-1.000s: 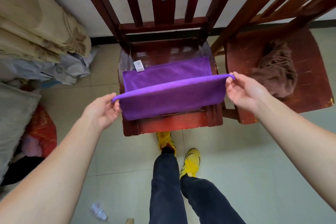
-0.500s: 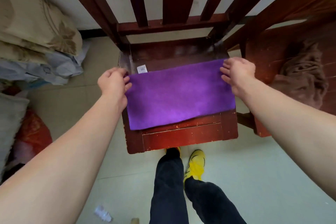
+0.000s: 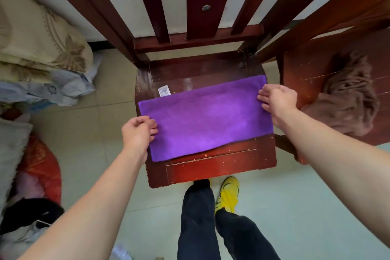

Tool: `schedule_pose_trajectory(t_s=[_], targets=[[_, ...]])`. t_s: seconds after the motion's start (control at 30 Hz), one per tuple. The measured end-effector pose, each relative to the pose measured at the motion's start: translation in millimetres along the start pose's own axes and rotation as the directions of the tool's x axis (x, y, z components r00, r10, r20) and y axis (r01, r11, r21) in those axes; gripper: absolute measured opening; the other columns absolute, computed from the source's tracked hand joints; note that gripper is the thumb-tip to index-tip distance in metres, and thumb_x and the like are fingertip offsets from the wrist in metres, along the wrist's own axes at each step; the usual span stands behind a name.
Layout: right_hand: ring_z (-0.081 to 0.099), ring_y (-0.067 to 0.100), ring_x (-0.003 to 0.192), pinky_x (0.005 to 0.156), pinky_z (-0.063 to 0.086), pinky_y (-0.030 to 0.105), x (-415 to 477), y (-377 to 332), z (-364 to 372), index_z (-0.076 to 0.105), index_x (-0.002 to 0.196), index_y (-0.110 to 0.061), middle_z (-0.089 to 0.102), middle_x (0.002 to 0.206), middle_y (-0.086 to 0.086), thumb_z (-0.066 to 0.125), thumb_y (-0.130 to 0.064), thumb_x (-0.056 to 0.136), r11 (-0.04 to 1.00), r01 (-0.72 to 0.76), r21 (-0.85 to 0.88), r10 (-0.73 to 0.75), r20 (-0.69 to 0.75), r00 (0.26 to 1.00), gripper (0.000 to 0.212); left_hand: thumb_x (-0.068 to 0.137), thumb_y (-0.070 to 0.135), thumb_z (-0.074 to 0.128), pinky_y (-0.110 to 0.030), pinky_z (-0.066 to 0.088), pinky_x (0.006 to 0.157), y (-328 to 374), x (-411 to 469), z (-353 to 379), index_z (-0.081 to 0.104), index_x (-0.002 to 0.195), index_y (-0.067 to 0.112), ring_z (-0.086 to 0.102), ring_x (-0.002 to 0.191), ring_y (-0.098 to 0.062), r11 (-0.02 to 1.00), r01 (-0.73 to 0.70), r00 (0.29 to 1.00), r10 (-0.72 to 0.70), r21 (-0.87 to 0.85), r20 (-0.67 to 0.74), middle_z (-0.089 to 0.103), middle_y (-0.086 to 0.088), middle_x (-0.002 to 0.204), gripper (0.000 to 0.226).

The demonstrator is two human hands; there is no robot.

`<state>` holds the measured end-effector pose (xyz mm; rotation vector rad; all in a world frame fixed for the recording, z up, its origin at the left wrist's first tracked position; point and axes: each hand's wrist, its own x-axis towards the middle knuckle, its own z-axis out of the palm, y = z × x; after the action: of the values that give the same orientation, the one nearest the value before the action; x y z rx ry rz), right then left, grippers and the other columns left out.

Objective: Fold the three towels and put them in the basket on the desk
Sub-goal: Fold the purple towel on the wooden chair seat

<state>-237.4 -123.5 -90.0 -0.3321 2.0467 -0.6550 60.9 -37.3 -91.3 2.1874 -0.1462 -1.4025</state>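
A purple towel (image 3: 206, 116) lies folded in half and flat on the seat of a dark red wooden chair (image 3: 211, 167), with its white label (image 3: 164, 91) sticking out at the far left corner. My left hand (image 3: 137, 133) pinches the middle of the towel's left edge with curled fingers. At the right edge near the far corner, my right hand (image 3: 276, 99) has its fingers laid over the cloth. A crumpled brown towel (image 3: 348, 99) sits on a second chair (image 3: 306, 74) to the right. No basket, desk or third towel is in view.
Folded beige and grey bedding (image 3: 42, 48) is piled at the left, with a red bag (image 3: 40, 167) and dark clothes below it. My legs and a yellow shoe (image 3: 229, 194) stand on the tiled floor in front of the chair. The chair's slatted back (image 3: 200, 6) rises behind the seat.
The near edge of the purple towel was lifted and laid over the far half, so it now lies flat. My left hand then slid down the left edge toward me.
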Motion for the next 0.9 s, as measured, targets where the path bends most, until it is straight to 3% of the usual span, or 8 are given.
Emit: schedule_pose_trajectory(t_s=[0.1, 0.2, 0.33, 0.5, 0.57, 0.67, 0.77, 0.9], targets=[[0.065, 0.012, 0.062, 0.047, 0.042, 0.018, -28, 18, 5, 0.064, 0.082, -0.017, 0.069, 0.08, 0.008, 0.051, -0.009, 0.092, 0.999, -0.022, -0.033, 0.027, 0.147, 0.989, 0.017, 0.092, 0.004, 0.051, -0.023, 0.045, 0.053, -19, -24, 15, 0.06, 0.085, 0.014, 0.063, 0.064, -0.019, 0.999, 0.036, 0.99, -0.04, 0.031, 0.138, 0.067, -0.011, 0.079, 0.016], [0.069, 0.015, 0.074, 0.061, 0.049, 0.023, -47, 54, 3, 0.066, 0.096, -0.013, 0.072, 0.085, 0.005, 0.056, -0.016, 0.093, 0.966, -0.163, -0.2, 0.228, 0.362, 0.904, 0.011, 0.093, 0.008, 0.053, -0.028, 0.049, 0.061, -53, -39, 17, 0.063, 0.089, 0.011, 0.067, 0.072, -0.022, 0.98, 0.135, 0.965, -0.162, 0.143, 0.204, 0.07, -0.013, 0.084, 0.012], [0.068, 0.016, 0.075, 0.068, 0.051, 0.025, -17, 74, -45, 0.066, 0.093, -0.007, 0.071, 0.09, 0.012, 0.055, -0.015, 0.092, 0.956, -0.233, -0.178, 0.263, 0.17, 0.95, 0.013, 0.09, 0.001, 0.054, -0.027, 0.049, 0.062, -83, -34, -8, 0.063, 0.08, 0.008, 0.063, 0.072, -0.021, 0.958, 0.107, 0.981, -0.145, 0.267, 0.126, 0.068, -0.012, 0.083, 0.015], [0.068, 0.023, 0.074, 0.063, 0.051, 0.028, 3, 73, -76, 0.069, 0.078, -0.012, 0.073, 0.089, 0.013, 0.062, -0.019, 0.084, 0.93, -0.061, -0.362, 0.056, -0.024, 0.998, 0.011, 0.085, 0.004, 0.064, -0.029, 0.046, 0.055, -80, -34, -2, 0.057, 0.077, 0.012, 0.054, 0.053, -0.022, 0.859, -0.048, 0.989, -0.031, 0.51, 0.146, 0.06, -0.006, 0.064, 0.014], [0.068, 0.026, 0.085, 0.076, 0.05, 0.031, 5, 68, -73, 0.071, 0.081, -0.013, 0.071, 0.083, 0.005, 0.068, -0.025, 0.079, 0.856, 0.075, -0.512, -0.129, -0.071, 0.989, 0.013, 0.082, 0.009, 0.066, -0.033, 0.049, 0.066, -66, -41, 12, 0.061, 0.081, 0.016, 0.057, 0.063, -0.025, 0.681, -0.281, 0.96, 0.206, 0.676, 0.192, 0.059, 0.0, 0.064, 0.008], [0.066, 0.023, 0.091, 0.086, 0.049, 0.032, 2, 50, -52, 0.07, 0.103, -0.012, 0.068, 0.087, 0.001, 0.075, -0.038, 0.078, 0.797, 0.238, -0.554, -0.255, 0.048, 0.966, 0.036, 0.081, 0.023, 0.067, -0.038, 0.047, 0.082, -35, -50, 44, 0.061, 0.112, 0.017, 0.054, 0.103, -0.025, 0.229, -0.631, 0.735, 0.482, 0.741, 0.477, 0.058, -0.003, 0.108, 0.032], [0.064, 0.029, 0.102, 0.086, 0.047, 0.035, 6, 42, -30, 0.064, 0.116, -0.014, 0.069, 0.108, 0.006, 0.076, -0.05, 0.074, 0.708, 0.3, -0.639, -0.283, 0.133, 0.95, 0.056, 0.078, 0.041, 0.071, -0.043, 0.031, 0.107, -11, -37, 81, 0.035, 0.144, 0.018, 0.028, 0.138, -0.032, -0.117, -0.727, 0.577, 0.43, 0.676, 0.695, 0.028, -0.011, 0.152, 0.079], [0.065, 0.029, 0.095, 0.078, 0.05, 0.032, 20, 44, -19, 0.066, 0.108, -0.016, 0.069, 0.105, 0.006, 0.083, -0.043, 0.068, 0.701, 0.232, -0.674, -0.159, 0.169, 0.973, 0.051, 0.057, 0.067, 0.074, -0.052, 0.009, 0.118, -8, -10, 103, 0.0, 0.153, 0.016, -0.007, 0.148, -0.033, -0.35, -0.658, 0.603, 0.284, 0.666, 0.745, -0.008, -0.014, 0.161, 0.132]])
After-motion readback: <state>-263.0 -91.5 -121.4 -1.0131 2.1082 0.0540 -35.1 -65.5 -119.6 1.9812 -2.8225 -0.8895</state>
